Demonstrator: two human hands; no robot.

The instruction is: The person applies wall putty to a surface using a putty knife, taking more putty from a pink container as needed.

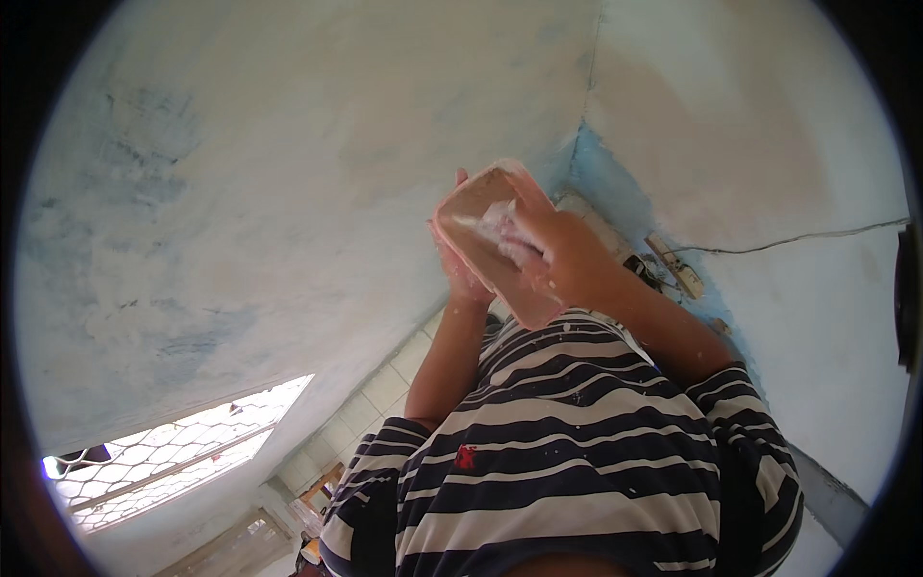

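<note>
My left hand [465, 279] supports a shallow pink tray [532, 310] with rounded corners from below and along its left side. The fingertips show past the tray's far left edge. My right hand [569, 252] reaches into the tray from the right with its fingers curled. White, wet-looking material [500, 223] covers the fingers or is held in them; blur hides which. White smears mark the tray's inside.
A large wall [269, 173] with patchy white and blue coating stands close on the left, meeting another wall [740, 125] in a corner. A cable [817, 236] runs along the right wall to a damaged box [675, 266]. A grilled window [192, 447] is at lower left, beside floor tiles [356, 413].
</note>
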